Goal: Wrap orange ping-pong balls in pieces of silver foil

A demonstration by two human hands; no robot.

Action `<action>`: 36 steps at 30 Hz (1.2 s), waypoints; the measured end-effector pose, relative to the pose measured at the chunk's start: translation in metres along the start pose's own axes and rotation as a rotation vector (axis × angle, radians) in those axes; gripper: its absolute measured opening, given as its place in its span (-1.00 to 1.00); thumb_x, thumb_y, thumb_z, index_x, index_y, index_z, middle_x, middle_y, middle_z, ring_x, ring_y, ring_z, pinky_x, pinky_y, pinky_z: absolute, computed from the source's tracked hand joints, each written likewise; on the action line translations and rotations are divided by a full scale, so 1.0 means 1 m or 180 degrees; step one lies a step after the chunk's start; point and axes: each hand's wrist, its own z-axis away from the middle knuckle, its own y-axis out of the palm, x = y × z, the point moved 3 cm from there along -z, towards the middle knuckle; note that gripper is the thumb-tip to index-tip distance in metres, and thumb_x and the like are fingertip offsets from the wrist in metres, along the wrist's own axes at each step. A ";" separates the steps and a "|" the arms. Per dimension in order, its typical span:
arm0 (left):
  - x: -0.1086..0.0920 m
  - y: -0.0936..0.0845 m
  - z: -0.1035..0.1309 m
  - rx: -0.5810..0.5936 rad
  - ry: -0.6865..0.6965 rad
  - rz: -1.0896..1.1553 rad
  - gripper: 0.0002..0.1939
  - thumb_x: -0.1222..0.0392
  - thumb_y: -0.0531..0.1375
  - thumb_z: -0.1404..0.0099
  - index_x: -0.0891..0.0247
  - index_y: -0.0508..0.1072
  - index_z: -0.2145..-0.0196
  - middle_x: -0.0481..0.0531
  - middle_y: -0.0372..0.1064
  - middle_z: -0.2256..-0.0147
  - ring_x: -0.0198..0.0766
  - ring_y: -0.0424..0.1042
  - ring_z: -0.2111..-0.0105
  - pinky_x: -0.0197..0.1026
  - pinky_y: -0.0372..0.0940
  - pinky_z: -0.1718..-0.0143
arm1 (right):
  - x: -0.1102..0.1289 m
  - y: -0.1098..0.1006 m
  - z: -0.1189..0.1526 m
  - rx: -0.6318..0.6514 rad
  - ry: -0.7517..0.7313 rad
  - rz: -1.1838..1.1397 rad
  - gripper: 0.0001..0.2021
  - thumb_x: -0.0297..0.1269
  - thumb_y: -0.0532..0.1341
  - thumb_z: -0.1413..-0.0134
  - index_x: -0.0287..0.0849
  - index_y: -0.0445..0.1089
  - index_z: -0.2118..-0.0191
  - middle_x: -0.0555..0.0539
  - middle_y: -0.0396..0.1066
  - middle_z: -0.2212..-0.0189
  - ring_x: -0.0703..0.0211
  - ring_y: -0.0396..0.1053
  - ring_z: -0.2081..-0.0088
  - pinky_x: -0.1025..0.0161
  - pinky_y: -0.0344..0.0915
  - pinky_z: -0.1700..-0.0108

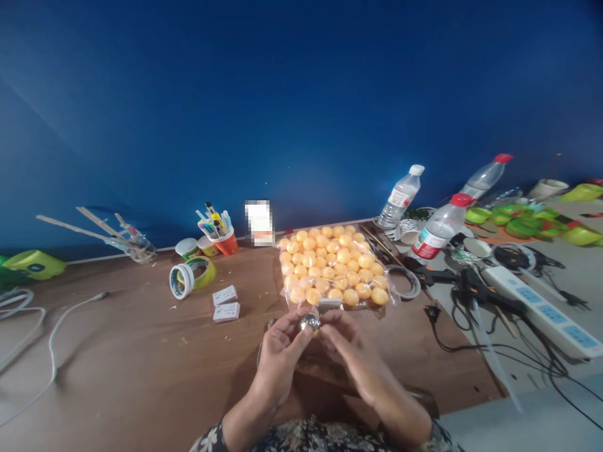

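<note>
Head view. A small shiny silver ball (310, 322) was held up over the near part of the brown tabletop (141, 342), just in front of a clear bag of orange balls (332, 267). Left hand (279, 346): grip pinching the silver ball, thumb on the near side, fingers behind. Right hand (349, 342): thumb and fingers bunched at the ball's right edge; whether this grip pinched it or only met it could not be told.

A small white box (330, 303) lay at the bag's near edge; two small printed boxes (225, 304) lay to the left, well apart from both hands.

Judgement on handling: a smooth, round surface would likely slip or roll, so the left grip needed to be firm and even while the right fingers worked lightly. Keeping both hands low over the tabletop seemed wise, in case it dropped.
</note>
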 end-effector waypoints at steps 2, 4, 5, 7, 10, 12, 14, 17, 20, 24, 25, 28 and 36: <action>0.001 -0.005 -0.001 -0.0139 -0.0096 0.0127 -0.61 0.22 0.40 -0.04 0.32 0.52 0.14 0.16 0.55 0.21 -0.25 0.52 0.29 -0.27 0.39 0.23 | 0.016 -0.023 -0.011 -0.0389 -0.0451 0.0803 -0.73 -0.04 0.27 -0.03 -0.13 0.38 0.27 0.01 0.41 0.44 0.17 0.37 0.39 0.29 0.29 0.35; 0.000 -0.008 -0.002 -0.0264 -0.0166 0.0245 -0.60 0.20 0.41 -0.02 0.33 0.52 0.16 0.14 0.55 0.25 -0.30 0.50 0.35 -0.30 0.39 0.29 | 0.032 -0.039 -0.023 -0.0507 -0.0920 0.1710 -0.74 -0.04 0.21 -0.08 -0.15 0.38 0.32 0.01 0.39 0.51 0.17 0.34 0.45 0.29 0.25 0.39; -0.001 -0.010 -0.001 -0.0348 -0.0165 0.0300 -0.62 0.18 0.40 -0.03 0.34 0.53 0.17 0.13 0.54 0.25 -0.31 0.49 0.35 -0.31 0.39 0.30 | 0.038 -0.043 -0.027 -0.0404 -0.1055 0.2181 -0.77 -0.09 0.18 -0.12 -0.16 0.40 0.33 -0.02 0.42 0.48 0.16 0.36 0.44 0.28 0.25 0.36; -0.003 -0.011 -0.001 -0.0399 -0.0194 0.0333 -0.64 0.12 0.37 -0.08 0.33 0.54 0.17 0.12 0.52 0.24 -0.32 0.47 0.33 -0.31 0.40 0.30 | 0.042 -0.040 -0.034 0.0095 -0.1117 0.3219 -0.81 -0.21 0.12 -0.18 -0.14 0.43 0.33 -0.05 0.49 0.42 0.14 0.41 0.39 0.28 0.24 0.31; -0.005 -0.010 0.000 -0.0406 -0.0219 0.0325 -0.65 0.07 0.33 -0.12 0.30 0.54 0.17 0.09 0.51 0.26 -0.32 0.45 0.33 -0.30 0.41 0.32 | 0.037 -0.024 -0.036 0.0691 -0.0901 0.4582 -0.79 -0.34 0.08 -0.21 -0.13 0.46 0.33 -0.08 0.53 0.38 0.08 0.46 0.30 0.27 0.22 0.28; -0.005 -0.010 0.000 -0.0390 -0.0222 0.0348 -0.65 0.06 0.32 -0.13 0.29 0.54 0.15 0.06 0.50 0.29 -0.32 0.45 0.33 -0.29 0.41 0.29 | 0.035 -0.012 -0.035 0.0880 -0.0657 0.5210 -0.80 -0.37 0.09 -0.20 -0.14 0.47 0.32 -0.11 0.54 0.37 0.05 0.48 0.28 0.28 0.21 0.31; -0.005 -0.011 -0.001 -0.0338 -0.0226 0.0382 -0.64 0.07 0.32 -0.14 0.29 0.54 0.13 0.07 0.51 0.28 -0.32 0.45 0.33 -0.27 0.41 0.25 | 0.035 -0.001 -0.033 0.1043 -0.0483 0.5589 -0.78 -0.40 0.07 -0.22 -0.15 0.47 0.30 -0.14 0.54 0.34 0.05 0.49 0.28 0.28 0.22 0.32; -0.005 -0.013 0.000 -0.0284 -0.0191 0.0450 -0.63 0.06 0.30 -0.16 0.31 0.54 0.12 0.12 0.51 0.22 -0.28 0.46 0.27 -0.23 0.40 0.18 | 0.039 0.009 -0.032 0.1047 -0.0458 0.5774 -0.74 -0.49 0.03 -0.22 -0.21 0.48 0.25 -0.22 0.54 0.29 0.01 0.51 0.26 0.26 0.24 0.31; -0.006 -0.014 0.000 -0.0312 -0.0200 0.0478 -0.63 0.05 0.29 -0.17 0.32 0.54 0.11 0.15 0.52 0.20 -0.25 0.47 0.26 -0.21 0.40 0.19 | 0.039 0.011 -0.033 0.0983 -0.0434 0.5859 -0.75 -0.50 0.05 -0.22 -0.23 0.48 0.26 -0.24 0.53 0.30 -0.01 0.52 0.29 0.26 0.25 0.34; -0.006 -0.012 0.000 -0.0323 -0.0244 0.0492 -0.65 0.07 0.29 -0.18 0.31 0.54 0.12 0.14 0.52 0.20 -0.27 0.47 0.28 -0.23 0.40 0.22 | 0.035 0.009 -0.035 0.0913 -0.0464 0.5902 -0.76 -0.49 0.04 -0.23 -0.22 0.47 0.27 -0.23 0.50 0.24 0.01 0.52 0.31 0.27 0.24 0.38; -0.005 -0.011 0.000 -0.0328 -0.0260 0.0493 -0.66 0.07 0.29 -0.17 0.30 0.54 0.13 0.13 0.51 0.20 -0.28 0.46 0.29 -0.23 0.40 0.22 | 0.034 0.008 -0.035 0.0907 -0.0478 0.5896 -0.77 -0.49 0.05 -0.23 -0.21 0.46 0.28 -0.23 0.50 0.24 0.02 0.52 0.31 0.28 0.23 0.38; -0.005 -0.011 0.001 -0.0351 -0.0288 0.0493 -0.66 0.08 0.31 -0.15 0.29 0.55 0.15 0.10 0.52 0.22 -0.30 0.46 0.31 -0.26 0.40 0.24 | 0.031 0.004 -0.037 0.0879 -0.0532 0.5834 -0.80 -0.46 0.07 -0.22 -0.19 0.44 0.30 -0.18 0.49 0.28 0.07 0.50 0.33 0.29 0.20 0.39; -0.008 -0.014 0.001 -0.0460 -0.0303 0.0648 -0.64 0.08 0.32 -0.13 0.33 0.55 0.15 0.09 0.52 0.31 -0.32 0.46 0.38 -0.25 0.41 0.26 | 0.040 -0.026 -0.040 0.0285 -0.0979 0.4967 -0.79 -0.35 0.03 -0.28 -0.15 0.39 0.31 -0.04 0.47 0.38 0.20 0.42 0.37 0.32 0.16 0.36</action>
